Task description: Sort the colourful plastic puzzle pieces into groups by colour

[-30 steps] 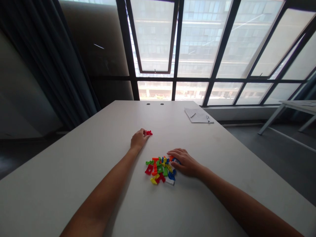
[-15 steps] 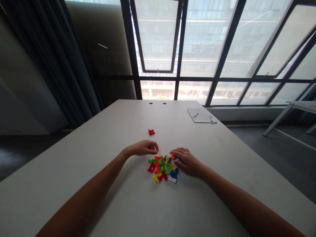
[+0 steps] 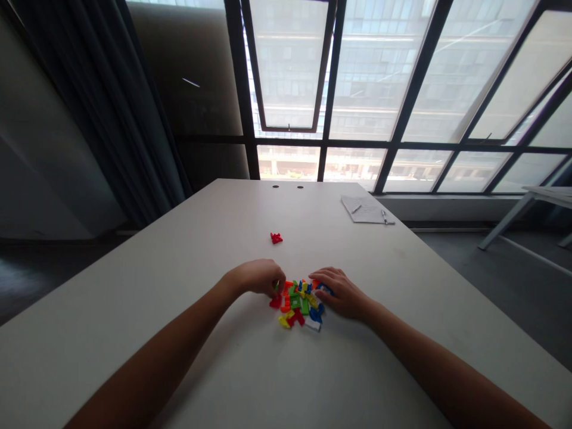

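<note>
A pile of small plastic toy pieces (image 3: 295,301) in red, orange, green, yellow, blue and white lies on the white table. My left hand (image 3: 261,276) is over the pile's left edge, its fingers bent down and closed on a small green plastic piece (image 3: 276,288), mostly hidden by them. Just below those fingertips lies a red plastic piece (image 3: 275,302). On the pile's right side rests my right hand (image 3: 342,293), fingers stretched out and slightly apart, touching a blue plastic piece (image 3: 325,289) that it partly covers.
Beyond the hands, a small cluster of red pieces (image 3: 276,238) sits apart on the table (image 3: 214,238). Paper sheets (image 3: 366,210) with pens on them lie near the far right edge. Windows, a dark curtain (image 3: 89,101) and another table (image 3: 552,195) stand around.
My left hand has moved down onto the pile's left edge and its fingers have closed over the green piece there. My right hand has stayed in place. The view has shifted slightly.
</note>
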Action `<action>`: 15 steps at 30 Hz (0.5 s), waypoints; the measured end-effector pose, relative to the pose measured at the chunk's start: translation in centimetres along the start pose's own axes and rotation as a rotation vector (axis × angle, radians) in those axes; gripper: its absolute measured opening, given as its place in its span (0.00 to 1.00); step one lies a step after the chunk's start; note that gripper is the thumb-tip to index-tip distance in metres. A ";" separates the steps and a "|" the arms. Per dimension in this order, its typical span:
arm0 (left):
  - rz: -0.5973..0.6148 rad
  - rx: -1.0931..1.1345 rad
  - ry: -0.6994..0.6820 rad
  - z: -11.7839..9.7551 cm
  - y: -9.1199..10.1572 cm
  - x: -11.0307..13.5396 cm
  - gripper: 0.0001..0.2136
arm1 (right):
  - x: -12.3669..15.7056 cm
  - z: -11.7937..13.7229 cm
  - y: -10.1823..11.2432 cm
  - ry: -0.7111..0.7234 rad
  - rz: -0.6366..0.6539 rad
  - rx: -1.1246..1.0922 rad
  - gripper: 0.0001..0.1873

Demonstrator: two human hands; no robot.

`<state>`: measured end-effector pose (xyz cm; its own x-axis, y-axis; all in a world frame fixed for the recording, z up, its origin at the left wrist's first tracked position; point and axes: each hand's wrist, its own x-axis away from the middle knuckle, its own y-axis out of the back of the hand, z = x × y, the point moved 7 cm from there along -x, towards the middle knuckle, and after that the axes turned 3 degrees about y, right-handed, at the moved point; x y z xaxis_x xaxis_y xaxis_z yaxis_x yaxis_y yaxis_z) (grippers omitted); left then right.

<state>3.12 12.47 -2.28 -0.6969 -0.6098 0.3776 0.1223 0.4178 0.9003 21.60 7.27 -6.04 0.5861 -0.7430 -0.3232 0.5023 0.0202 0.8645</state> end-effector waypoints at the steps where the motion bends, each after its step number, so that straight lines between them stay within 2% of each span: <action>1: 0.003 -0.002 -0.001 0.1 -0.1 -0.1 0.06 | 0.0 0.0 0.0 0.001 -0.003 0.000 0.23; 9: -0.006 -0.003 0.004 0.6 -0.5 -0.4 0.06 | 0.0 0.2 0.1 -0.015 -0.002 -0.002 0.22; 15: 0.069 0.039 0.015 0.5 -1.0 -0.4 0.06 | 0.0 0.1 0.1 0.003 -0.012 -0.004 0.22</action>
<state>2.87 12.66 -3.41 -0.6773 -0.5885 0.4415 0.1413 0.4849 0.8631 21.55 7.20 -5.93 0.5819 -0.7414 -0.3342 0.5115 0.0141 0.8592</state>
